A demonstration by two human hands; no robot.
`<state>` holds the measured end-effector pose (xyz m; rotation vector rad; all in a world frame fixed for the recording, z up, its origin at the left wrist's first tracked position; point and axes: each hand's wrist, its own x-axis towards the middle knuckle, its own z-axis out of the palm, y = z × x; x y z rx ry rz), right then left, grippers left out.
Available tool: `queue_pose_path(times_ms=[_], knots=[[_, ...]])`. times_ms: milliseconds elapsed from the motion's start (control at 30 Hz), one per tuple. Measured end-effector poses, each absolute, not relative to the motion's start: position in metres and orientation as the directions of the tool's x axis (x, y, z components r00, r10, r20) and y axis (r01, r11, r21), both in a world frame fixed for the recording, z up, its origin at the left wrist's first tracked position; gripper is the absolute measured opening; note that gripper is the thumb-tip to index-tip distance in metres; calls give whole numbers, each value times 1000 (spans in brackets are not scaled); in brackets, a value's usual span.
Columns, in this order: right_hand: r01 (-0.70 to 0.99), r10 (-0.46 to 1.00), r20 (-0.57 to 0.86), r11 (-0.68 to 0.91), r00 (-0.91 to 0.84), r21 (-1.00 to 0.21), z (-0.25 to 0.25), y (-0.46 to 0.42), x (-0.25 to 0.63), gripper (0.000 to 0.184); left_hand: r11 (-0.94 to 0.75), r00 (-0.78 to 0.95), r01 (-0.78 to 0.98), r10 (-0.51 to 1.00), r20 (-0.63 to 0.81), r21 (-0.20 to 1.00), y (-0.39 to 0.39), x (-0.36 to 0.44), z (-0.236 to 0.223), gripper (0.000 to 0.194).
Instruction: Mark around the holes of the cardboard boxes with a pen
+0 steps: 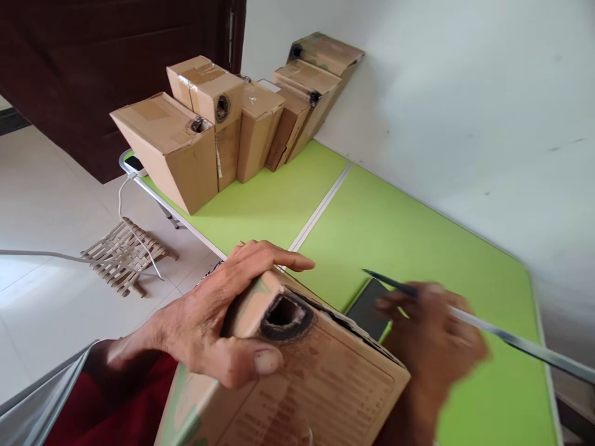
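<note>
My left hand (218,316) grips the upper corner of a cardboard box (320,378) that lies in front of me, thumb on its printed face, fingers over the far edge. The box has a round hole with blackened edges (284,316) beside my thumb. My right hand (430,347), blurred by motion, is closed around a long thin metal rod (511,337) with a dark pointed tip (372,274). The tip points left, just right of the box's hole. A dark flat phone-like object (367,306) lies on the green table (418,235) behind the box.
Several cardboard boxes with similar burnt holes (218,124) stand in a row at the table's far end, leaning toward the white wall (465,93). A woven mat (123,254) and a white cable lie on the tiled floor at left. A dark door stands behind.
</note>
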<state>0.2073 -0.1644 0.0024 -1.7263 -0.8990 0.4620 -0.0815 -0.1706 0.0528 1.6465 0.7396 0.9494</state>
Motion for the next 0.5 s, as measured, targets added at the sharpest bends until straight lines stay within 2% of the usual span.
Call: queue_pose_path(times_ms=[67, 200, 367, 500], knots=[[404, 828, 28, -244, 560, -882, -20, -146, 199, 45, -230, 499, 35, 847, 182, 973, -172, -84, 55, 79], [598, 889, -128, -397, 441, -697, -60, -124, 196, 44, -182, 518, 90, 848, 110, 979, -172, -89, 57, 84], [735, 867, -245, -498, 434, -461, -77, -107, 192, 35, -126, 491, 152, 871, 36, 980, -175, -92, 60, 85], [764, 847, -264, -530, 460, -367, -76, -104, 189, 26, -20, 451, 190, 890, -69, 982, -181, -92, 64, 86]])
